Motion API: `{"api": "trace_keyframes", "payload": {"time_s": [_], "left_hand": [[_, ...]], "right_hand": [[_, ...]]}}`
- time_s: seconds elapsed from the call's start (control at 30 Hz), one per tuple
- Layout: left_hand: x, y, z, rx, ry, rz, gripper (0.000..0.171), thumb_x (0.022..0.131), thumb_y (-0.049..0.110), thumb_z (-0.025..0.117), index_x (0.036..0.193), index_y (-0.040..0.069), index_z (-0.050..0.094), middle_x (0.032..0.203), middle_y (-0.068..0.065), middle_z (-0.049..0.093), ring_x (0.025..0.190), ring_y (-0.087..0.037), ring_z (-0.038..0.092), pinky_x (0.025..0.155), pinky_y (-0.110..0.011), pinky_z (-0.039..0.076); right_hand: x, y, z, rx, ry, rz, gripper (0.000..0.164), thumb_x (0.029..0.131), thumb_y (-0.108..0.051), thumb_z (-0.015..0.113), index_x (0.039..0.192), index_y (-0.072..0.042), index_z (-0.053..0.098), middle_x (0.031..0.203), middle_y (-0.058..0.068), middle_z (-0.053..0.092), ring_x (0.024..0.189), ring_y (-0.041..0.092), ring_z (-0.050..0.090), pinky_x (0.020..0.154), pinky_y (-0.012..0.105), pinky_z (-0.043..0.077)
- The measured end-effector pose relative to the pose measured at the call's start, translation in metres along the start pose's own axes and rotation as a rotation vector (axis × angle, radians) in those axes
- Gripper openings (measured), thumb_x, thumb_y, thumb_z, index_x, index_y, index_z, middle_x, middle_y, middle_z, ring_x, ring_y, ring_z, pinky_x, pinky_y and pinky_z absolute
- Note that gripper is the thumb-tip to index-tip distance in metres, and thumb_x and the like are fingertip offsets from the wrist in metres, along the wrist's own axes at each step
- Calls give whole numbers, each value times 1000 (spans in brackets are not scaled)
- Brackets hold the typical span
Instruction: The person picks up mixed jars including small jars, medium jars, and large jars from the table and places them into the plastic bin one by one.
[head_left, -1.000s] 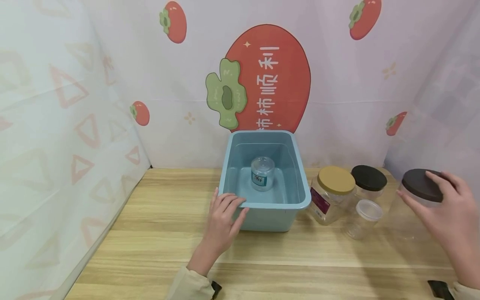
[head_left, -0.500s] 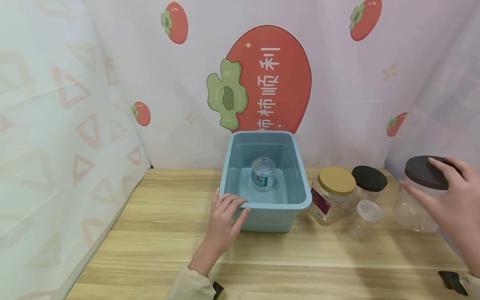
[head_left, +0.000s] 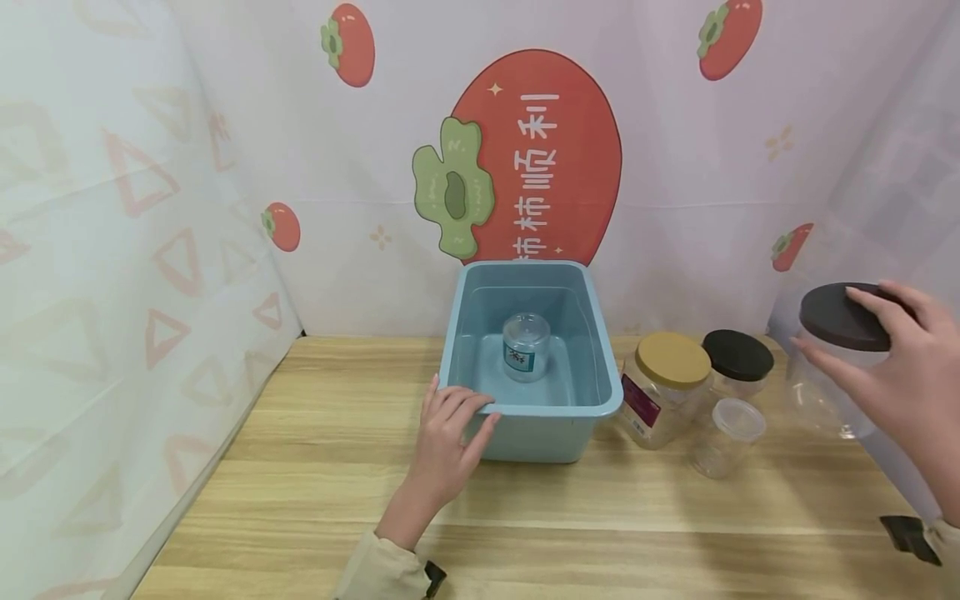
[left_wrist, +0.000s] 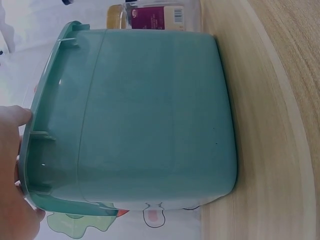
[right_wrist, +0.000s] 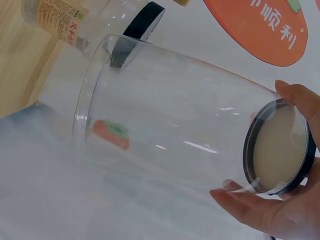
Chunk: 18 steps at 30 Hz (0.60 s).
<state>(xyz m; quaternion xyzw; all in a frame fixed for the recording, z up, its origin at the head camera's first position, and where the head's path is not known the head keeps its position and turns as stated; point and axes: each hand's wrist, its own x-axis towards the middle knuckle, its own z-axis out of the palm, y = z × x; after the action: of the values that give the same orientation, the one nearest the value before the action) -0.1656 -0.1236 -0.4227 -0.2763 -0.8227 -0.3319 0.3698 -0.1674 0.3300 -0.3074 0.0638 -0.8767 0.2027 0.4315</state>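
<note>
My right hand [head_left: 911,354] grips a large clear plastic jar [head_left: 828,396] by its dark lid [head_left: 843,317], thumb and fingers on opposite sides. Through its transparent wall [right_wrist: 170,115] in the right wrist view, nothing shows inside; the jar hangs upright above the table. My left hand [head_left: 444,442] holds the near-left rim of a blue plastic basin [head_left: 536,437], fingers over the edge and thumb in front. A small clear jar [head_left: 527,346] with a teal label stands within the basin.
Right of the basin stand a jar with a gold lid [head_left: 672,360], a jar with a black lid [head_left: 738,356] and a small jar with a whitish lid [head_left: 738,420]. Patterned cloth [head_left: 360,275] hangs behind and beside the wooden table [head_left: 330,475].
My right hand has raised the large jar off the table, first shifting it slightly right. My left hand and the basin have stayed where they were.
</note>
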Motion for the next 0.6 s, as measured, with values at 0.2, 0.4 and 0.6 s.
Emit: {"api": "trace_keyframes", "payload": {"time_s": [0.2,0.4,0.6], "left_hand": [[2,1,-2,12,-15,5,12,98,18,75,105,7,76,98,-5,72,105,-27,62,113,-77,34],[2,0,-3,35,-25,22,12,99,19,74,104,7,76,97,-5,72,104,-27,62,111,-76,36],[2,1,-4,38,-37,14,12,98,18,75,104,8,76,97,-5,71,104,-27,62,113,-75,35]], "right_hand": [[8,-6,-2,-14,-1,-9,131,75,-102,37,138,11,61,151,36,48,139,59,45,122,59,36],[16,-14,-5,-35,-18,-24,132,75,-102,34,138,10,61,151,34,50,139,56,46,122,54,38],[25,-23,-8,-63,-59,-31,134,75,-102,31,139,12,59,152,34,48,139,56,46,110,69,41]]}}
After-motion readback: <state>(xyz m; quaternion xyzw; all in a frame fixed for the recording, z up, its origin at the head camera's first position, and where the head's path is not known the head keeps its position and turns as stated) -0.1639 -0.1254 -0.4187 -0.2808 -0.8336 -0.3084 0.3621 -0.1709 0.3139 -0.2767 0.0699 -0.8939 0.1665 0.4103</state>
